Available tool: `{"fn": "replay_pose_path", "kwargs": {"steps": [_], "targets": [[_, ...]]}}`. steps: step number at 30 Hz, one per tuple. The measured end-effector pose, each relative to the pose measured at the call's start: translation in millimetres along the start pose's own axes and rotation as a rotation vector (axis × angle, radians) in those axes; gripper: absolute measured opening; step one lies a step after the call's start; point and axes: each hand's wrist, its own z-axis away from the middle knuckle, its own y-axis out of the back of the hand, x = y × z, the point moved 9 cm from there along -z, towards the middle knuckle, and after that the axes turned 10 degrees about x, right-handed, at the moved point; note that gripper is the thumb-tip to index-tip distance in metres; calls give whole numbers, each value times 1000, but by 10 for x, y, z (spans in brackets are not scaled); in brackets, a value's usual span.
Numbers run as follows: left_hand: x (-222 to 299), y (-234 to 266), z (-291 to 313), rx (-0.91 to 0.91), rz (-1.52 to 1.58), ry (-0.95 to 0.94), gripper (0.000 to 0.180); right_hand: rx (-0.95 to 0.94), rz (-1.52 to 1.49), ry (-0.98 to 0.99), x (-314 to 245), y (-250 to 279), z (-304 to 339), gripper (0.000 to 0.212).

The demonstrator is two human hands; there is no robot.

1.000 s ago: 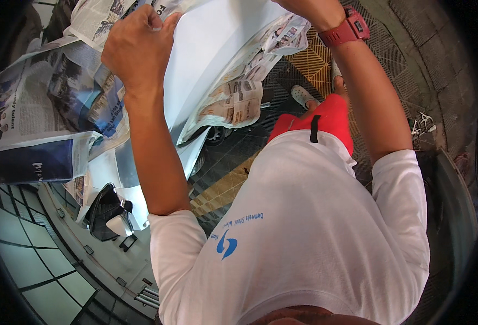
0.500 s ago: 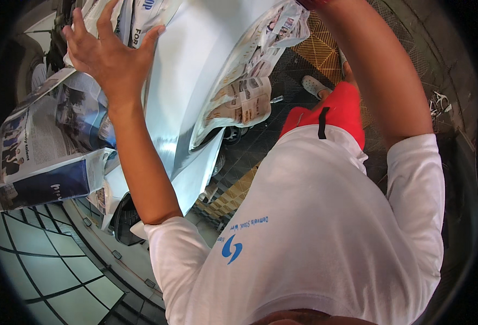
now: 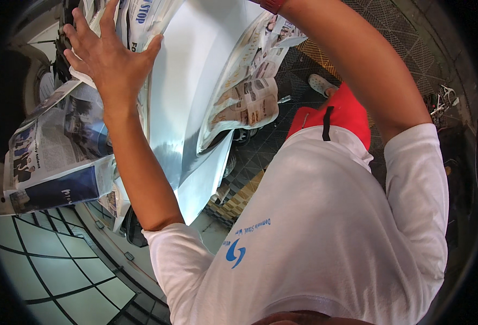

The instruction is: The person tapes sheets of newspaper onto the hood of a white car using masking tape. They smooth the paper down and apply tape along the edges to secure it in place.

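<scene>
My left hand [image 3: 106, 62] has its fingers spread wide and its thumb stretched out. It rests on or hovers just over newspaper sheets [image 3: 141, 27] lining the left side of a pale, glossy car body panel [image 3: 176, 76]. Whether the palm touches the paper I cannot tell. My right forearm [image 3: 358, 49] reaches up past the panel, with a red band [image 3: 271, 5] at the wrist. The right hand itself lies beyond the upper edge. More newspaper [image 3: 250, 100] under clear film hangs along the panel's right edge, around a dark curved opening.
A large newspaper sheet [image 3: 60, 146] covers the car's left side. Below it is a dark side mirror [image 3: 135, 230]. Black and yellow floor tiles [image 3: 244, 195] lie beside the car. A tangle of white scraps [image 3: 445, 100] sits at the right. Paned windows [image 3: 60, 260] show lower left.
My right forearm has swung left across the top, bringing the wristband over the panel's far end. My left hand keeps nearly the same spread pose over the paper. The view has shifted slightly.
</scene>
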Motion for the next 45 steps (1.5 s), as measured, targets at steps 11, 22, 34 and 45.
{"fn": "replay_pose_path", "kwargs": {"steps": [11,22,34,45], "targets": [[-74,-8,255,-42,-16,95,117,-19,-76,47,-120,10,212,16],[-120,-143,215,-70,44,183,119,132,-83,70,-94,26,103,17],[93,-107,169,14,92,135,107,201,-79,103,-62,6,-34,20],[194,-288,-33,68,6,82,100,166,-79,103,-61,-39,-80,18]]}}
